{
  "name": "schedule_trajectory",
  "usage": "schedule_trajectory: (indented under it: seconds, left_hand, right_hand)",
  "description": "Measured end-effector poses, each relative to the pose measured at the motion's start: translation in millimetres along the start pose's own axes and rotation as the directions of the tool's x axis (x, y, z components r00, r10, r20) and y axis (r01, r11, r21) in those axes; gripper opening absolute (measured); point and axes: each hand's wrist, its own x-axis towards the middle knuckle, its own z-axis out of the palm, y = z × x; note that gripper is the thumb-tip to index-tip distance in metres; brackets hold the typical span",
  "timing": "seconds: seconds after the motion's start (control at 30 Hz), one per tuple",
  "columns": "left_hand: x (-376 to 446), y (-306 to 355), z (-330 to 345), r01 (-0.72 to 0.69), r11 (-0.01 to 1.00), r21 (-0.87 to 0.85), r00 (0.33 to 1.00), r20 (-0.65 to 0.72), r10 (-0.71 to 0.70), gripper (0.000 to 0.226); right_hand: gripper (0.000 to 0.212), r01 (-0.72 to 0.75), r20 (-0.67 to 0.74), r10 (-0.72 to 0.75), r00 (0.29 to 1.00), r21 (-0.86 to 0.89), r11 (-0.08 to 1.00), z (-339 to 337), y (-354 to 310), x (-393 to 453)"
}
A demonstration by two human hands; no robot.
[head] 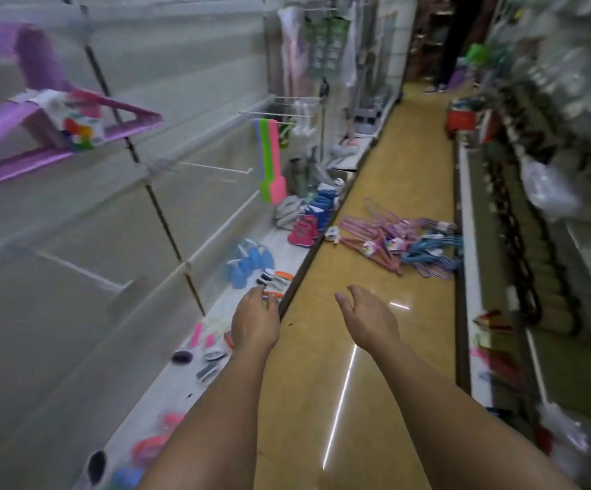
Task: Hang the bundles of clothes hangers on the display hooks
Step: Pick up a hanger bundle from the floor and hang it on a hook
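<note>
Both hands empty, fingers relaxed: left hand (255, 321) over the shelf (230, 313) edge, right hand (368, 318) over the floor (375, 192). Purple bundle (57, 136) already hangs on a hook (110, 90) upper left. Pink and blue bundles (400, 242) lie in a heap on the floor ahead, well apart from the hands. Empty hook (212, 169) on the wall.

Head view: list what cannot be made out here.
- Purple hanger bundle on the wall: motion blur hides its label print and the hook that carries it; the left edge cuts it.
- Hanger pile on the floor: too tangled and small to count bundles.
- Left hand: fingertips seen from behind, so contact with the shelf items is unclear.
- Right shelves: blurred, goods unreadable.
</note>
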Motion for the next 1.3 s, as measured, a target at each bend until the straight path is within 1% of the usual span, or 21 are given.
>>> schedule_trajectory:
  seconds: [0.17,0.3,0.4,0.6,0.7,0.8,0.93,1.13,1.3]
  left_hand:
    - [23.8,66.1,66.1,-0.101,0.994,0.053,0.988,0.119,0.094,0.041]
    - [36.2,113.4,111.7,-0.184,0.982,0.033,0.964,0.202,0.174,0.043]
    - [47.3,144.0,146.5,-0.216,0.975,0.045,0.944,0.266,0.197,0.044]
    - [73.8,197.5,198.5,-0.267,0.961,0.079,0.916,0.331,0.227,0.044]
    - [96.9,217.2,223.1,-0.295,0.953,0.062,0.895,0.366,0.253,0.044]
    - [128.4,233.3,243.5,-0.326,0.944,0.059,0.884,0.374,0.282,0.044]
    - [186.0,255.3,264.9,-0.348,0.937,0.038,0.872,0.38,0.309,0.042]
    - [270.9,277.1,290.1,-0.354,0.934,0.047,0.861,0.408,0.305,0.042]
    - [329.9,281.7,310.9,-0.345,0.937,0.052,0.853,0.434,0.29,0.043]
  right_hand:
    - [0.055,-0.117,-0.03,0.118,0.993,0.015,0.993,-31.2,73.6,34.4]
    - [0.057,-0.194,-0.045,0.196,0.98,0.032,0.98,-45.5,127.0,57.0]
    - [0.058,-0.255,-0.049,0.257,0.965,0.049,0.966,-53.6,163.9,72.8]
    - [0.058,-0.342,-0.052,0.344,0.938,0.043,0.939,-72.3,213.2,108.6]
    - [0.058,-0.373,-0.061,0.374,0.925,0.03,0.927,-79.4,229.6,132.2]
    - [0.059,-0.412,-0.07,0.414,0.908,0.038,0.91,-84.4,240.3,163.1]
    - [0.057,-0.449,-0.096,0.452,0.887,0.048,0.892,-93.6,242.8,219.2]
    - [0.056,-0.435,-0.08,0.433,0.898,-0.013,0.9,-92.7,229.6,306.2]
    - [0.057,-0.457,-0.06,0.455,0.889,-0.036,0.889,-83.1,236.9,360.1]
